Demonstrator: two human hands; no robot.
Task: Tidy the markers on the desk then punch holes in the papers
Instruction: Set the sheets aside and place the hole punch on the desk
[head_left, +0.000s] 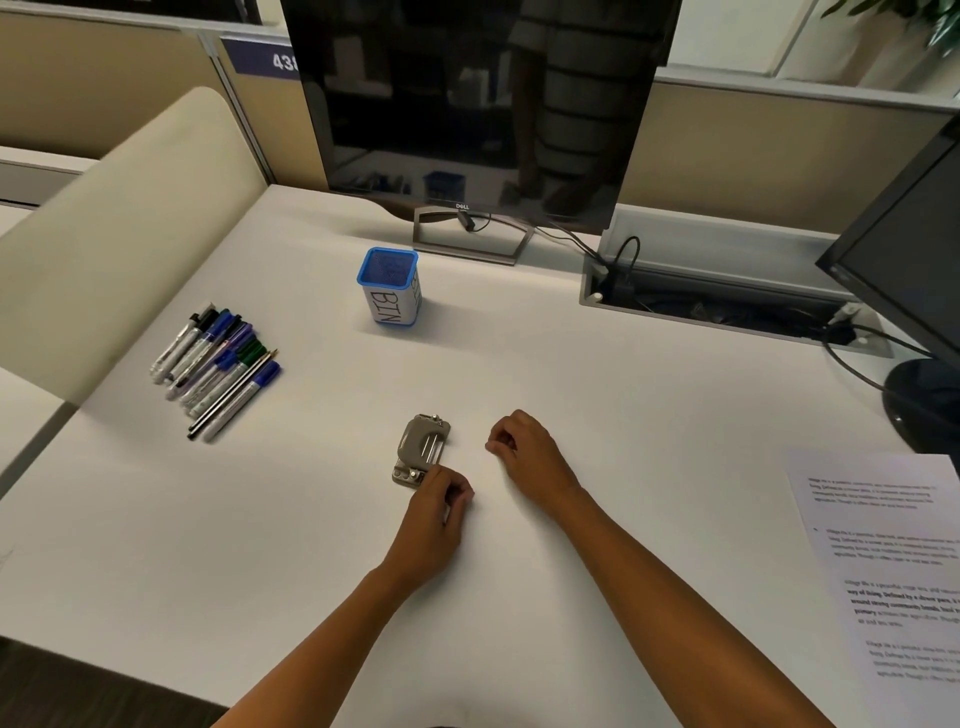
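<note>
Several markers and pens (218, 364) lie side by side in a row on the left of the white desk (260, 545). A blue mesh pen holder (389, 286) labelled BIN stands upright behind the middle. A grey hole punch (422, 448) sits at the centre. My left hand (439, 512) rests on the desk just in front of the punch, fingers curled, touching its near end. My right hand (522, 447) rests to the right of the punch, fingers curled, apart from it. Printed papers (893, 561) lie at the right edge.
A dark Dell monitor (478, 104) stands at the back on a metal foot. A second monitor (914, 291) with a round base is at the far right. A cable tray (717, 301) with plugs runs along the back right. A cream partition (119, 234) borders the left.
</note>
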